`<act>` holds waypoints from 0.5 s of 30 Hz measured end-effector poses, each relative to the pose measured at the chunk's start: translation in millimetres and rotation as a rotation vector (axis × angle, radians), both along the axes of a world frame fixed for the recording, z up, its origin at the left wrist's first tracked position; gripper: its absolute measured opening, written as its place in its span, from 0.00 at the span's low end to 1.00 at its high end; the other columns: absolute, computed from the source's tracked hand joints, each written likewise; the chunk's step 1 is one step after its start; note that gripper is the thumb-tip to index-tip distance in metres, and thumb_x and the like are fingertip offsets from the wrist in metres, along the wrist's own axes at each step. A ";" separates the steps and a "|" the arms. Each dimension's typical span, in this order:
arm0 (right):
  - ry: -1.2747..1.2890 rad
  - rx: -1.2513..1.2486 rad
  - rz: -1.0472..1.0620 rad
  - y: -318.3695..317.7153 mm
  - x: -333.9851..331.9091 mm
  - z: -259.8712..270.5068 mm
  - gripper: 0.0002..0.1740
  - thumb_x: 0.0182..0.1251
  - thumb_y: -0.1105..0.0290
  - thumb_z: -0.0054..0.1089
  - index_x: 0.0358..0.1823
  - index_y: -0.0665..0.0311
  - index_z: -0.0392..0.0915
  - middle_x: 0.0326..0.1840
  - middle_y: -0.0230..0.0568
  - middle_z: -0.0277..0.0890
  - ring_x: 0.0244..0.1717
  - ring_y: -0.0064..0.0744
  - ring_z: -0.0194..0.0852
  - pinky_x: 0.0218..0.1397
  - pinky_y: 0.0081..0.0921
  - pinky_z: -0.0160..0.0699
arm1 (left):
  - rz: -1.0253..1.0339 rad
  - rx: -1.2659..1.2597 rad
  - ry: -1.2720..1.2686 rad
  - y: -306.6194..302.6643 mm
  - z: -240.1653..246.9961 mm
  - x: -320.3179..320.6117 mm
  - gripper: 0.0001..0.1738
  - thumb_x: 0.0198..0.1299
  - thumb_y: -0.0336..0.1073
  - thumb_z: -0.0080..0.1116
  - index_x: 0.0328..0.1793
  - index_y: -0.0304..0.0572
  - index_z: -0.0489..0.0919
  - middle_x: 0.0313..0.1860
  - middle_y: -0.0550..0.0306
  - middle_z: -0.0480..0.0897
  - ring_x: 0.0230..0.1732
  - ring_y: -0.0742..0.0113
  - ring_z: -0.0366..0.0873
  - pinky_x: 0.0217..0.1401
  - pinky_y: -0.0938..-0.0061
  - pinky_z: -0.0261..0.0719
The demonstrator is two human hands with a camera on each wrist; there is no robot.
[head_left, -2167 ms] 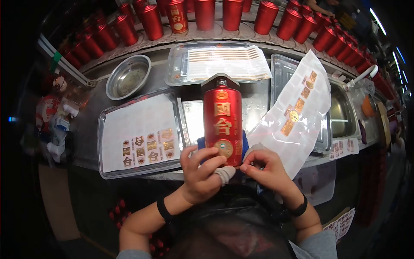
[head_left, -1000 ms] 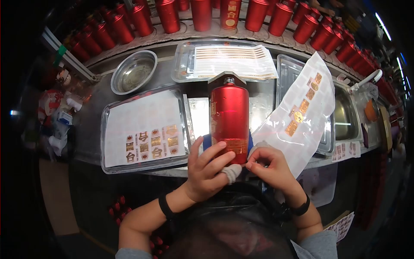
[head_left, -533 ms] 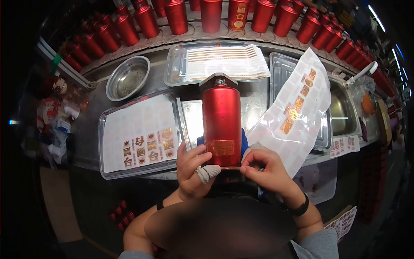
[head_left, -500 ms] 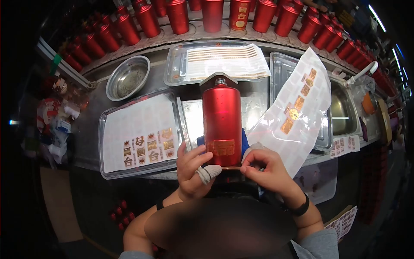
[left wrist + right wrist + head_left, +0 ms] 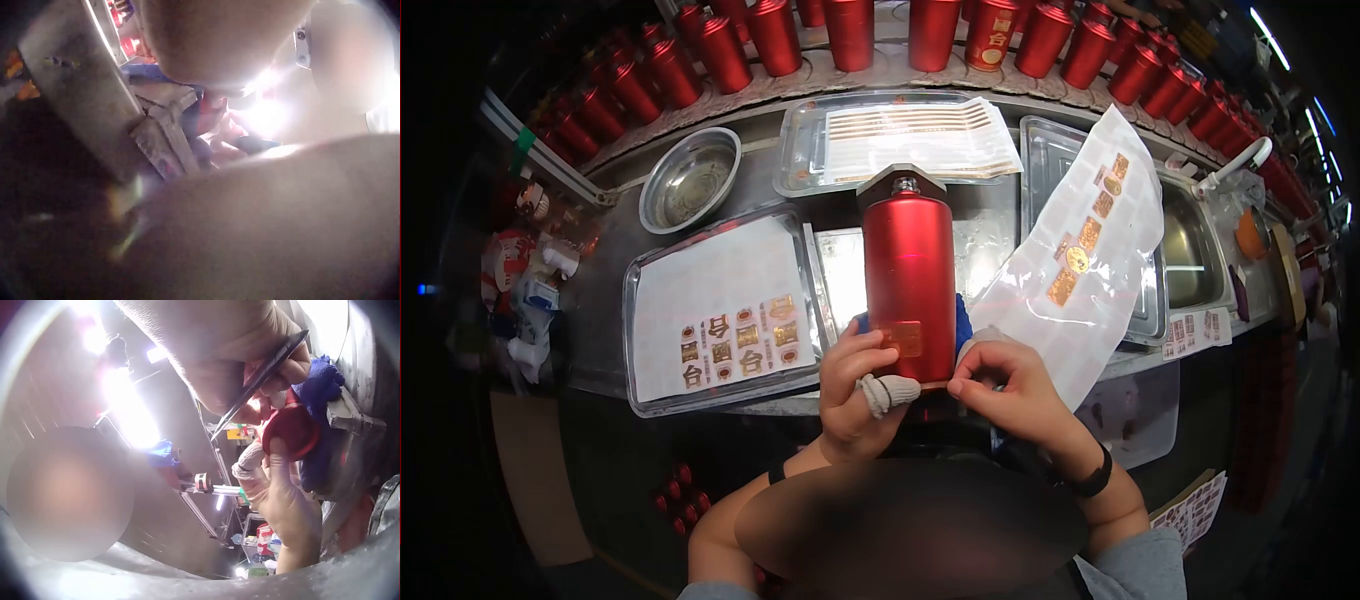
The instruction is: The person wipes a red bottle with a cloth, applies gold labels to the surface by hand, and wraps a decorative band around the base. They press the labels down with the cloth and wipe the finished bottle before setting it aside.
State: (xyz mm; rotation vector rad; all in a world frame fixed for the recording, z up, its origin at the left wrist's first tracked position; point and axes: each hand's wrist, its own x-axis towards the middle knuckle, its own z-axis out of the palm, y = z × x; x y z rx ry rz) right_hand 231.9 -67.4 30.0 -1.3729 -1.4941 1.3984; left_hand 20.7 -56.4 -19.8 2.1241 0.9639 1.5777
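**Two hands at work on a red bottle at the counter's edge**

At the near rim of a steel counter [image 5: 600, 290], a person's left hand [image 5: 852, 398] curls round the base of a red bottle [image 5: 908, 260]. Its thumb is in a white wrapping [image 5: 887, 390], and a finger lies just beside a small gold label [image 5: 903, 338] low on the bottle's side. The right hand [image 5: 1003, 385], fingers drawn together, meets the bottle's bottom rim from the other side. The right wrist view shows this hand pinching slim tweezers [image 5: 261, 375], held aslant close to the round red base.

The bottle lies with its base toward the person and its neck pointing away, resting on a blue cloth [image 5: 962, 318].

To the left, a tray [image 5: 632, 300] carries a white sheet [image 5: 720, 270] printed with gold stickers. To the right, a clear film [image 5: 1100, 290] bearing more gold stickers drapes over a second tray [image 5: 1040, 160], next to a sink [image 5: 1195, 260].

Farther back are a steel bowl [image 5: 690, 182] and a third tray [image 5: 795, 150] holding gold strips [image 5: 920, 130]. A row of red bottles [image 5: 850, 30] lines the far side.
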 end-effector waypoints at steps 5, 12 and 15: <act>0.058 0.020 -0.021 0.5 -1.6 1.5 0.05 0.59 0.74 0.67 0.29 0.67 0.79 0.31 0.31 0.74 0.27 0.16 0.66 0.30 0.16 0.65 | 0.017 0.061 0.131 -1.8 0.1 -11.0 0.17 0.42 0.27 0.75 0.40 0.53 0.84 0.52 0.56 0.81 0.62 0.50 0.77 0.70 0.39 0.68; 0.059 0.011 -0.055 1.0 -2.5 -5.1 0.06 0.58 0.73 0.68 0.28 0.67 0.79 0.30 0.31 0.73 0.26 0.15 0.64 0.30 0.16 0.64 | 0.013 0.213 0.331 5.4 15.3 3.0 0.11 0.48 0.34 0.70 0.39 0.56 0.85 0.52 0.60 0.82 0.60 0.55 0.77 0.70 0.39 0.67; 0.017 0.002 -0.055 -0.4 -1.3 -8.4 0.07 0.58 0.72 0.69 0.28 0.66 0.79 0.30 0.30 0.73 0.25 0.15 0.61 0.28 0.17 0.61 | 0.009 0.180 0.307 6.3 14.7 2.2 0.10 0.49 0.35 0.69 0.39 0.55 0.85 0.51 0.62 0.82 0.58 0.55 0.77 0.70 0.39 0.67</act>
